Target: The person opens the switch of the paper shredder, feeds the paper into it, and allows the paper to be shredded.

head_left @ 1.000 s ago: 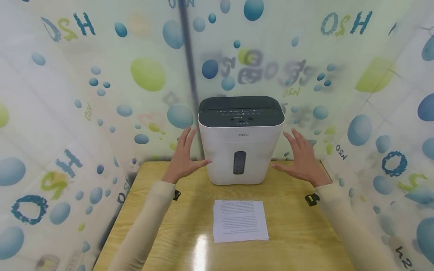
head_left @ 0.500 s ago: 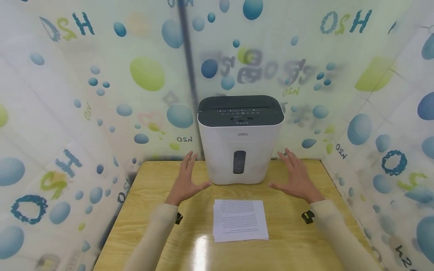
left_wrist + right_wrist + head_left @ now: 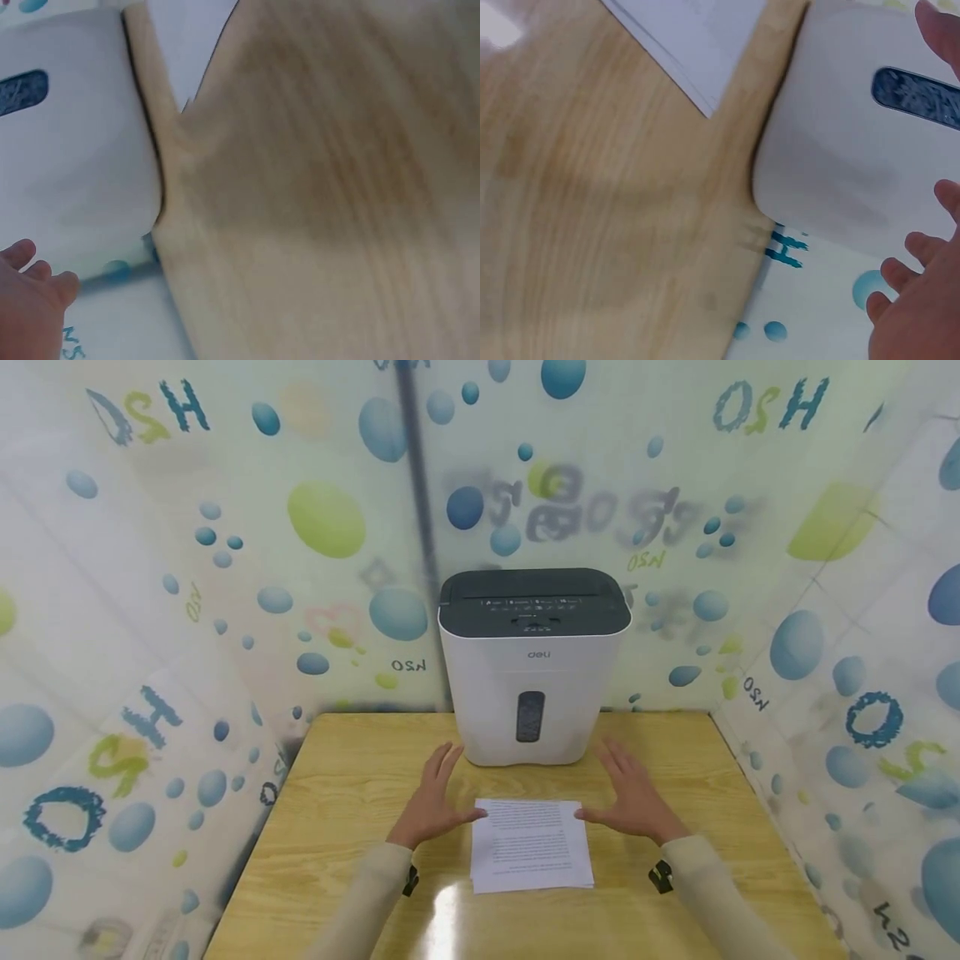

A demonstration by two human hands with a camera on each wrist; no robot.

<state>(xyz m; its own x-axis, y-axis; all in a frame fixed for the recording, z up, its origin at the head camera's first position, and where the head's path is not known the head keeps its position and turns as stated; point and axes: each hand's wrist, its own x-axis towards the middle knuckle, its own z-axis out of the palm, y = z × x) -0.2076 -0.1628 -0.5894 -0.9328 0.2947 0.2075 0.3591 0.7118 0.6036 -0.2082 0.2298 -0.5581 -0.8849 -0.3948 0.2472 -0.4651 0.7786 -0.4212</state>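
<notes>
A stack of printed paper sheets (image 3: 531, 847) lies on the wooden table in front of a white paper shredder (image 3: 487, 693) with a dark top. Near the stack's left far corner is my left hand (image 3: 433, 802), fingers extended and thumb apart, holding nothing. My right hand (image 3: 632, 797) mirrors it on the right side, its fingers slightly blurred. Both thumbs are by the sheets' upper corners; whether they touch cannot be told. In the left wrist view, part of the left hand (image 3: 34, 304) shows beside the shredder; the right wrist view shows spread fingers of the right hand (image 3: 922, 300).
The shredder stands upright at the table's far edge, its dark window (image 3: 529, 717) facing me. Patterned walls (image 3: 326, 518) enclose the table (image 3: 337, 760) at the back and both sides. A bright reflection lies on the near tabletop.
Both hands have moved down from beside the shredder toward me and closer together, to either side of the paper stack. Shredder and paper have stayed in place.
</notes>
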